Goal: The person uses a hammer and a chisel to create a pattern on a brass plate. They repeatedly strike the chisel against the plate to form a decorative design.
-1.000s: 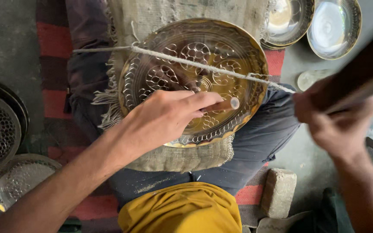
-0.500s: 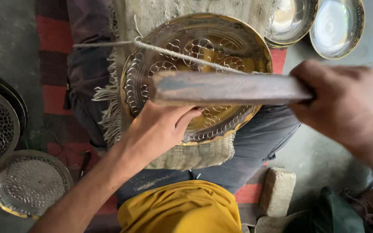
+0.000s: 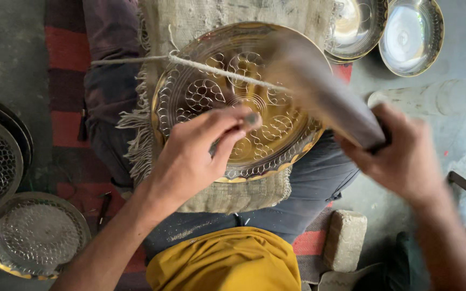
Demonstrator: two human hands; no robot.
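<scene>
Mallet (image 3: 324, 97) now tilted over brass plate (image 3: 200, 97), right hand (image 3: 400, 156) clenched round it.

Single view, head-worn camera, looking almost straight down onto the wearer's own lap. Close range: the engraved brass plate (image 3: 233, 102) on the burlap cloth (image 3: 233, 188) fills the upper middle of the frame. Both forearms enter from the bottom edge, left hand (image 3: 195, 156) at centre, right hand (image 3: 400, 156) to the right and motion-blurred. Top of frame points away from the body; the yellow shirt (image 3: 225, 261) sits at the bottom edge. Field takes in floor on either side: patterned plates (image 3: 31, 237) at left edge, shiny bowls (image 3: 411, 35) at top right. No second view to compare.
</scene>
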